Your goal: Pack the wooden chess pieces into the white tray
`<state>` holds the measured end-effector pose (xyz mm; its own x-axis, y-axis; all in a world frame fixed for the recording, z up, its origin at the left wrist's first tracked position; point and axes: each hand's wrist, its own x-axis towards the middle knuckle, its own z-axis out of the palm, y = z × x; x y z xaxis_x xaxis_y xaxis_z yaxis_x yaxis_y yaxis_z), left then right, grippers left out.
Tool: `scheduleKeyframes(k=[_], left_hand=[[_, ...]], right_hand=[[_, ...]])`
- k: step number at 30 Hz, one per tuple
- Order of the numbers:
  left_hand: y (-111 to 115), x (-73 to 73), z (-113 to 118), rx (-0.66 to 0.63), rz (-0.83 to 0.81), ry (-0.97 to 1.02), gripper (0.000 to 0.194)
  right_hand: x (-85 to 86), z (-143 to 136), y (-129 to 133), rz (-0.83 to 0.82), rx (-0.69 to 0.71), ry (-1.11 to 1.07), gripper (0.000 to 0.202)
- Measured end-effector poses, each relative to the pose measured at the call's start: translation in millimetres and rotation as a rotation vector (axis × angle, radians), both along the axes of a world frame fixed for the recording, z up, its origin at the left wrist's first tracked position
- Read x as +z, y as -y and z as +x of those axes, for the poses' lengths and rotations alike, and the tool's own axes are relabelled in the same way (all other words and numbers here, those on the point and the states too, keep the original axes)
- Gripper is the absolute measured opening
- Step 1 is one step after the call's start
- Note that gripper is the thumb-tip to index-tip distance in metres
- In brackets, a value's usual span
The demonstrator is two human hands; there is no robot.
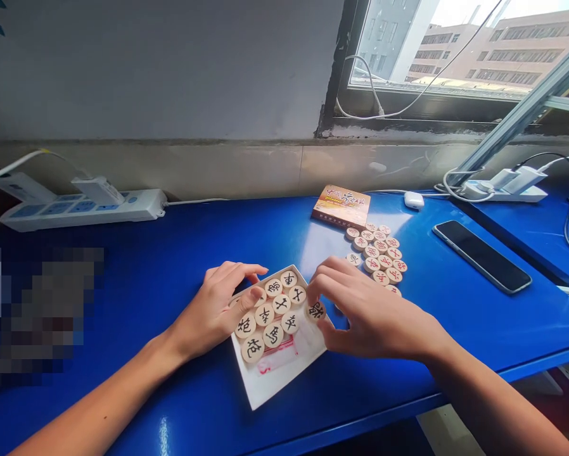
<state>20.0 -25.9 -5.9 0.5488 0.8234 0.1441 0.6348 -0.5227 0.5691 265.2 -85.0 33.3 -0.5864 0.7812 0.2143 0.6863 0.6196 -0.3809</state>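
A shallow white box [260, 394] lies tilted on the blue table, holding several round wooden pieces [274, 334] with black characters toward its far and left side. My left hand [222, 304] rests at the box's left edge, its thumb over the pieces and its fingers apart along the far rim. Between the thumb and fingers of my right hand [360, 310] is a black-marked piece [315, 311], held at the box's right edge. Beyond that hand, several red-marked pieces [381, 246] lie loosely grouped, partly hidden by it.
An orange-brown box lid [342, 206] sits behind the red-marked pieces. A phone [481, 256] and a white earphone case [414, 201] lie at the right. Power strips [82, 212] with cables stand along the wall. The table's front edge [360, 424] runs below.
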Motion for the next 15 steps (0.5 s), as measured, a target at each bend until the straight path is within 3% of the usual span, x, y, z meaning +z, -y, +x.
scheduleKeyframes(k=[15], left_hand=[[-2.8,-4.0,-3.9,-0.059,0.030,-0.009,0.036]], right_hand=[[-16.2,-9.9,-3.8,0.080,0.048,0.236,0.003]])
